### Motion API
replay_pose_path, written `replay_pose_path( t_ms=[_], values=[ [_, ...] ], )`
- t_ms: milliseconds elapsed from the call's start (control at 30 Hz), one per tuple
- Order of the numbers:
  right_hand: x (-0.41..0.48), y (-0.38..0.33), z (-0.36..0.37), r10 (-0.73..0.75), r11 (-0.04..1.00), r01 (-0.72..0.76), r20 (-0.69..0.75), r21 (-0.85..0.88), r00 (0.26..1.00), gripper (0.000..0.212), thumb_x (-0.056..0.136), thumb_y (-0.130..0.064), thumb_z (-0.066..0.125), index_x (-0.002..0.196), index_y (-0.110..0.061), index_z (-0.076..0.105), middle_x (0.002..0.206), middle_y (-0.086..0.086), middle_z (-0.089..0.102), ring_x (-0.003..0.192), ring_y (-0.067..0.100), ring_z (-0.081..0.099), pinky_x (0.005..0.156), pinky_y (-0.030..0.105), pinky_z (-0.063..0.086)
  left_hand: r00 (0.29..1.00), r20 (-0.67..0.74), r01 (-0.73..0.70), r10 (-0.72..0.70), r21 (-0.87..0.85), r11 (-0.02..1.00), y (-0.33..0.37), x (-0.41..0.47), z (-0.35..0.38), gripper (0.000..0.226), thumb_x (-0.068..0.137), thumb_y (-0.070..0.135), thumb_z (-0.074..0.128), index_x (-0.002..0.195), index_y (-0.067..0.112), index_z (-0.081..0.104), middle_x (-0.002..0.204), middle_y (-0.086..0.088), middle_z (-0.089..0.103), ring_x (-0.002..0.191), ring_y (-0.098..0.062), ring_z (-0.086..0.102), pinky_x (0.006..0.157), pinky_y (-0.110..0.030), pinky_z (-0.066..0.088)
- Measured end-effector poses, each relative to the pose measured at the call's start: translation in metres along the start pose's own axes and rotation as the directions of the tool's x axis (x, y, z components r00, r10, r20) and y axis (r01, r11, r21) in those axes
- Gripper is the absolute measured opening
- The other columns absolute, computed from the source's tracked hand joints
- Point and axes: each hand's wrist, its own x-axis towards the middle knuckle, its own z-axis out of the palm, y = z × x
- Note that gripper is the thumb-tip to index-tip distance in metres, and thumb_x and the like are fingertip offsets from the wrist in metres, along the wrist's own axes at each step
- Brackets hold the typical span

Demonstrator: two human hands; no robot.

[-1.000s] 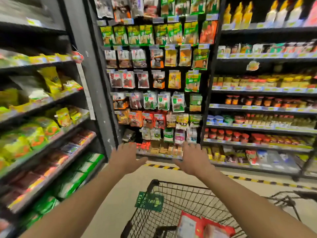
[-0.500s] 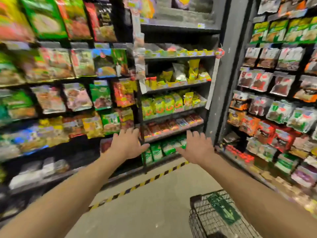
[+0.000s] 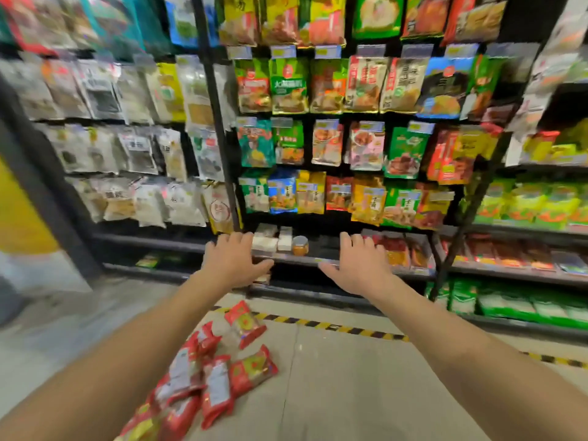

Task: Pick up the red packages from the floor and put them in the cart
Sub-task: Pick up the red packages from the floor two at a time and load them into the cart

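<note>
Several red packages (image 3: pixel 219 374) lie in a loose pile on the floor, low and left of centre, partly under my left forearm. One of them (image 3: pixel 245 323) lies a little apart, nearer the shelf. My left hand (image 3: pixel 234 259) and my right hand (image 3: pixel 359 268) are stretched forward above the floor with fingers spread, holding nothing. Both hover in front of the lowest shelf, well above the pile. The cart is out of view.
A tall rack of hanging snack bags (image 3: pixel 334 122) fills the view ahead, with a low shelf (image 3: pixel 318 259) carrying a small jar (image 3: pixel 300 245). Yellow-black tape (image 3: pixel 350 329) marks the floor along the rack. Bare floor (image 3: pixel 366 393) lies right of the pile.
The view has swung left, away from the cart, which has left the frame. The pile of red packages has come into view on the floor. Both hands stay outstretched and hold nothing.
</note>
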Motion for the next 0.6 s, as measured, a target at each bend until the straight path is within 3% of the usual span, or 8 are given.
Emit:
replay_pose_path(
  t_ms=[200, 300, 600],
  values=[
    [0.053, -0.154, 0.031, -0.141, 0.99, 0.141, 0.031, 0.019, 0.989, 0.095, 0.099, -0.078, 0.044, 0.164, -0.011, 0.028, 0.163, 0.018, 0.042, 0.149, 0.041, 0.041, 0.117, 0.055, 0.041, 0.977, 0.079, 0.198, -0.197, -0.001, 0.98, -0.149, -0.001, 0.021, 0.097, 0.098, 0.083, 0.047, 0.17, 0.019, 0.032, 0.172, -0.009, 0.04, 0.157, -0.037, 0.038, 0.126, -0.057, 0.037],
    [0.068, -0.216, 0.048, -0.219, 0.976, 0.216, 0.079, 0.037, 0.973, 0.097, 0.1, -0.077, 0.044, 0.166, -0.01, 0.024, 0.167, 0.018, 0.037, 0.153, 0.04, 0.037, 0.12, 0.055, 0.037, 0.958, 0.103, 0.27, -0.268, 0.0, 0.963, -0.203, -0.007, 0.034, 0.096, 0.099, 0.08, 0.049, 0.17, 0.018, 0.032, 0.174, -0.009, 0.038, 0.158, -0.037, 0.038, 0.125, -0.055, 0.035],
    [0.103, -0.323, 0.106, -0.417, 0.909, 0.411, 0.117, 0.076, 0.901, 0.095, 0.098, -0.078, 0.045, 0.165, -0.013, 0.027, 0.163, 0.015, 0.042, 0.148, 0.039, 0.042, 0.118, 0.056, 0.04, 0.891, 0.148, 0.437, -0.429, -0.022, 0.899, -0.296, -0.023, 0.087, 0.093, 0.1, 0.08, 0.046, 0.17, 0.02, 0.033, 0.175, -0.009, 0.038, 0.16, -0.036, 0.037, 0.128, -0.056, 0.031]
  ],
)
